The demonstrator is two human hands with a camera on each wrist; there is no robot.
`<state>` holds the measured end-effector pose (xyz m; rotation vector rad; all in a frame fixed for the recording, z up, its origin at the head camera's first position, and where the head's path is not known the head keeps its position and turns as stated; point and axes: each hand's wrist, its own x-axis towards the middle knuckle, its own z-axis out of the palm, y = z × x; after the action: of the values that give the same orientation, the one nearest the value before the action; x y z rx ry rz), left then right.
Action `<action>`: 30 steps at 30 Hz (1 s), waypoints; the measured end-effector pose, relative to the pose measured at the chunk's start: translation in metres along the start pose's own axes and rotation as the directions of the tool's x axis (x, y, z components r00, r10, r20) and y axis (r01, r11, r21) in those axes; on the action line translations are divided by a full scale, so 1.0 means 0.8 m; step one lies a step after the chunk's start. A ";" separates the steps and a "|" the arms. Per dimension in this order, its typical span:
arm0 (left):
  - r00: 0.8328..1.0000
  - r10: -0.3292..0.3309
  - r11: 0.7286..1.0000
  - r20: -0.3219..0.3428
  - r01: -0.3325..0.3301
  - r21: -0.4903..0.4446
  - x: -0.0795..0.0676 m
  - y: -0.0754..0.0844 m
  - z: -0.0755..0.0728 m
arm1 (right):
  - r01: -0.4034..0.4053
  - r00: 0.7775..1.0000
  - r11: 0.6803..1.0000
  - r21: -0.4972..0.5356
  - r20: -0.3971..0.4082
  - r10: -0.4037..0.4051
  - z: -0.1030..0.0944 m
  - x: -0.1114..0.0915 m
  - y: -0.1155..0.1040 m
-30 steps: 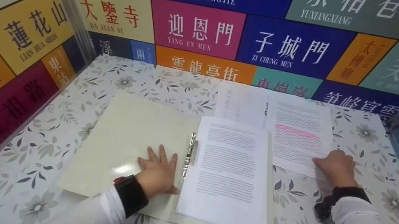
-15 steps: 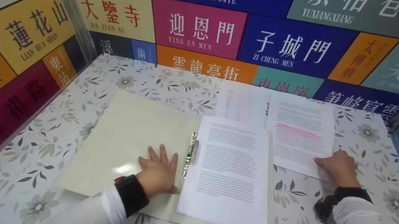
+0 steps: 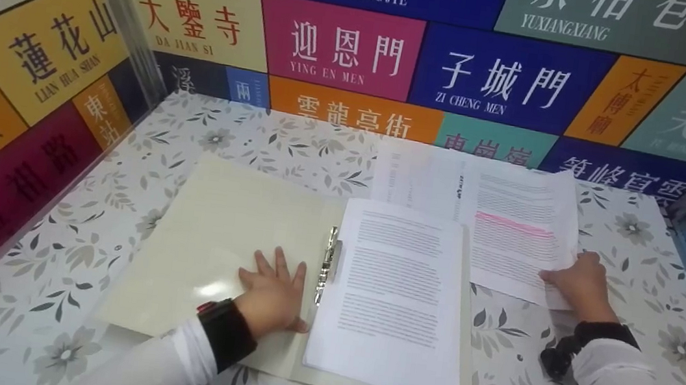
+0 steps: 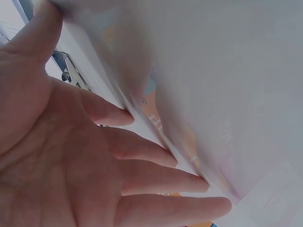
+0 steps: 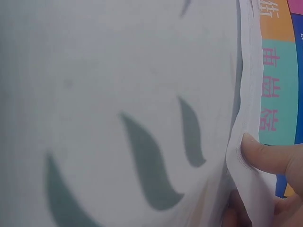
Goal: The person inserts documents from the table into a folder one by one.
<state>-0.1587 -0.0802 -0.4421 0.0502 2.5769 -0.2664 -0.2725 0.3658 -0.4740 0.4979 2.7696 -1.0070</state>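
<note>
An open cream folder (image 3: pixel 179 251) lies on the table, a metal clip (image 3: pixel 326 266) along its spine. On its right side sits a stack of printed paper (image 3: pixel 385 355). My left hand (image 3: pixel 270 298) rests with spread fingers on the bare left cover, close to the spine. Beyond the folder lies a printed sheet with pink highlighting (image 3: pixel 513 243), partly hidden under the folder's right edge. My right hand (image 3: pixel 586 286) pinches this sheet's right edge near the lower corner; in the right wrist view the thumb presses on the lifted, curved sheet (image 5: pixel 248 184).
Another faintly printed page (image 3: pixel 413 178) lies beside the highlighted sheet, toward the back. The table (image 3: pixel 40 312) has a grey floral covering. Panels of coloured signs (image 3: pixel 341 48) stand at the back and both sides.
The highlighted sheet's right edge has bent up slightly at my right hand, whose fingers have drawn in a little. My left hand stays where it was.
</note>
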 end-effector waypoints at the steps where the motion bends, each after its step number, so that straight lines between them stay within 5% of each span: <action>1: 1.000 -0.001 1.000 -0.001 0.001 0.005 0.001 0.000 0.001 | 0.009 1.000 1.000 0.001 -0.001 -0.009 0.001 0.000 0.001; 30: 1.000 -0.004 1.000 -0.015 0.005 0.004 -0.001 0.001 0.000 | 0.055 0.998 0.998 -0.029 -0.029 -0.056 -0.014 0.002 0.015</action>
<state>-0.1582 -0.0798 -0.4417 0.0481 2.5913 -0.2741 -0.2700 0.3820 -0.4725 0.4383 2.8346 -0.9786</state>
